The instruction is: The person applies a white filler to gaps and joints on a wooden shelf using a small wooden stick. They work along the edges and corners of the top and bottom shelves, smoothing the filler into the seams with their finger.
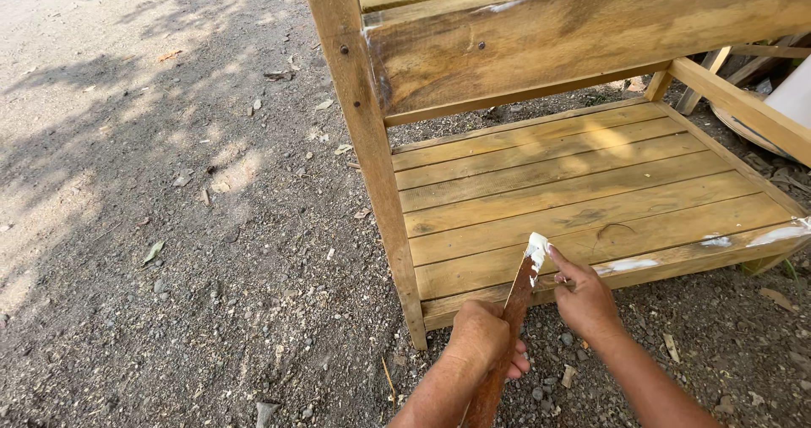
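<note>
My left hand (481, 337) grips a long reddish-brown wooden stick (513, 310) that slants up to the right. A lump of white putty (536, 248) sits on the stick's upper tip. My right hand (583, 297) is just right of that tip, its forefinger stretched out and touching the white putty. Both hands hover by the front edge of the slatted lower shelf (583, 217) of a bare wooden frame (363, 132). White smears (629, 265) mark the shelf's front rail further right.
The frame stands on gravelly dirt ground (169, 225) with scattered leaves and stones. A wide plank (583, 35) spans the frame's upper part. More timber and a pale round object (781, 107) lie at the right behind the frame.
</note>
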